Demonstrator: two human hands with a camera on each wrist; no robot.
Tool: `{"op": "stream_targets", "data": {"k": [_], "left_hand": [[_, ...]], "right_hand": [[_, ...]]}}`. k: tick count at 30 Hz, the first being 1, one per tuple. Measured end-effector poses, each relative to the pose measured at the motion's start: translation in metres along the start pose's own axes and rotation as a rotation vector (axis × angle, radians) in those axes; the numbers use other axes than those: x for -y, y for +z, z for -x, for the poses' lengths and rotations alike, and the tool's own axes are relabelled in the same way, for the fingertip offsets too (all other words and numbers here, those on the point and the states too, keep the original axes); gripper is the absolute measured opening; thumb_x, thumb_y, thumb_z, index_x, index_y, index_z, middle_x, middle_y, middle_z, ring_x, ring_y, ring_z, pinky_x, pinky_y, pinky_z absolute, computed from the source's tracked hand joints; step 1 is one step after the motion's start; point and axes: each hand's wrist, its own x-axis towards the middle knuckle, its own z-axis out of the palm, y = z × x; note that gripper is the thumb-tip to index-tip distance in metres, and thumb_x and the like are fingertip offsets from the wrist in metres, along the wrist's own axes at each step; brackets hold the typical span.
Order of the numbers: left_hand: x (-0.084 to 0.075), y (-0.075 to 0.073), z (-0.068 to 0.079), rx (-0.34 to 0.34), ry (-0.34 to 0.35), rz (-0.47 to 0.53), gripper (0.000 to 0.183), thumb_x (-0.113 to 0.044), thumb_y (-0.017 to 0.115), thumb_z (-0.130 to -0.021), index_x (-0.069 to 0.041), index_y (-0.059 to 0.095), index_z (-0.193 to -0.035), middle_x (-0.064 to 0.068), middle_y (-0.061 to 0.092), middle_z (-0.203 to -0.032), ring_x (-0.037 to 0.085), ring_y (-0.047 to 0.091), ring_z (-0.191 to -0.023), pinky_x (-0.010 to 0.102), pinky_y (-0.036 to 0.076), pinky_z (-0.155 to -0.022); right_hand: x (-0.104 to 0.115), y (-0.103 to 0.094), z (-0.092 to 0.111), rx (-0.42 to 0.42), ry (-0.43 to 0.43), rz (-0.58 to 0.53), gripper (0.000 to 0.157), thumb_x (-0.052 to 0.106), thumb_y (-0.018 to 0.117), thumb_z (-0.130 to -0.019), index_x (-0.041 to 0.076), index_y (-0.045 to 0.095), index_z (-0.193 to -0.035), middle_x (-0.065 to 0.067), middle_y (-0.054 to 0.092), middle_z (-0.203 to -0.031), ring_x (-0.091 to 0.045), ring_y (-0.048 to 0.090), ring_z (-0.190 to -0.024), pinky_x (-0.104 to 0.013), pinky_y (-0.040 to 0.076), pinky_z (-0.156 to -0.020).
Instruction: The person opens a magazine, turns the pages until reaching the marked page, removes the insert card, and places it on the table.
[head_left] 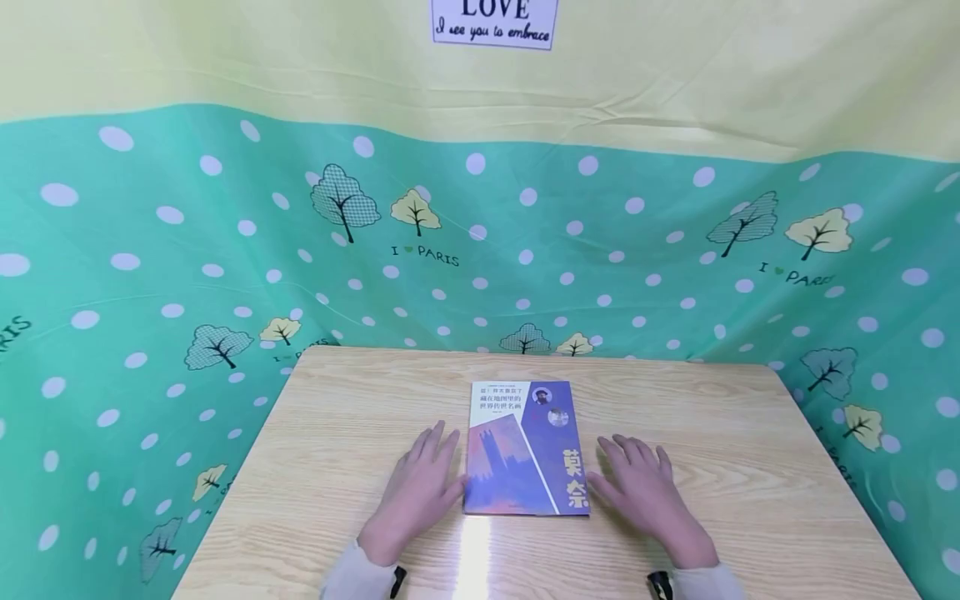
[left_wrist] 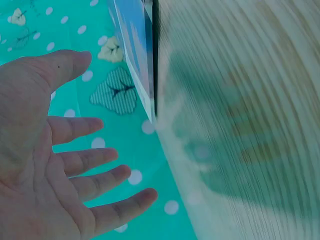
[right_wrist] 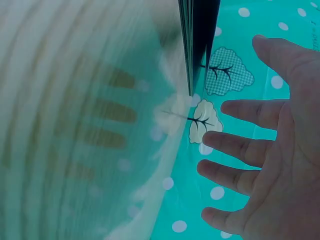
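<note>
A thin paperback book with a purple and white cover lies closed and face up on the wooden table. Its cover carries a painting of towers, yellow characters and two small round pictures. My left hand is just left of the book, fingers extended and thumb near its edge. On the other side my right hand mirrors it, its thumb close to the book's lower right edge. In the left wrist view the left hand has spread fingers and holds nothing. The right wrist view shows the right hand likewise, beside the book's page edges.
The light wood tabletop reaches back to a green polka-dot cloth with printed trees, which also hangs at both sides. Its upper part is pale yellow. A light streak reflects off the table in front of the book. Dark bands circle both wrists.
</note>
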Motion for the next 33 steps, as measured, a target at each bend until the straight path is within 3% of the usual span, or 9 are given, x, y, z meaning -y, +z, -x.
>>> {"op": "stream_targets", "data": {"k": [10, 16, 22, 33], "left_hand": [[-0.019, 0.009, -0.007, 0.038, 0.160, 0.060, 0.065, -0.035, 0.070, -0.093, 0.000, 0.048, -0.144, 0.026, 0.041, -0.150, 0.044, 0.040, -0.136, 0.060, 0.047, -0.100], [-0.032, 0.013, -0.013, 0.112, 0.202, 0.069, 0.064, -0.035, 0.067, -0.095, 0.000, 0.048, -0.145, 0.024, 0.041, -0.150, 0.040, 0.039, -0.138, 0.054, 0.039, -0.110], [-0.046, 0.019, -0.018, 0.187, 0.244, 0.101, 0.062, -0.038, 0.065, -0.097, -0.002, 0.049, -0.145, 0.018, 0.045, -0.150, 0.032, 0.043, -0.137, 0.045, 0.038, -0.112], [-0.057, 0.032, -0.021, 0.173, 0.340, 0.050, 0.057, -0.038, 0.064, -0.098, -0.004, 0.054, -0.142, 0.015, 0.054, -0.143, 0.027, 0.051, -0.131, 0.040, 0.041, -0.111]], "right_hand": [[0.006, 0.009, 0.000, 0.030, -0.018, -0.036, 0.060, 0.045, 0.069, -0.093, 0.007, 0.058, -0.138, -0.024, 0.053, -0.139, -0.047, 0.045, -0.129, -0.077, 0.019, -0.106], [0.010, 0.012, 0.002, 0.057, -0.023, -0.033, 0.059, 0.047, 0.068, -0.093, 0.009, 0.059, -0.137, -0.022, 0.054, -0.138, -0.045, 0.047, -0.129, -0.078, 0.020, -0.106], [0.013, 0.014, 0.002, 0.071, -0.022, -0.044, 0.058, 0.047, 0.067, -0.094, 0.010, 0.060, -0.137, -0.019, 0.058, -0.135, -0.043, 0.051, -0.125, -0.077, 0.022, -0.105], [0.015, 0.015, 0.004, 0.090, -0.005, -0.031, 0.056, 0.044, 0.068, -0.094, 0.006, 0.060, -0.135, -0.019, 0.059, -0.132, -0.042, 0.052, -0.124, -0.076, 0.025, -0.105]]}}
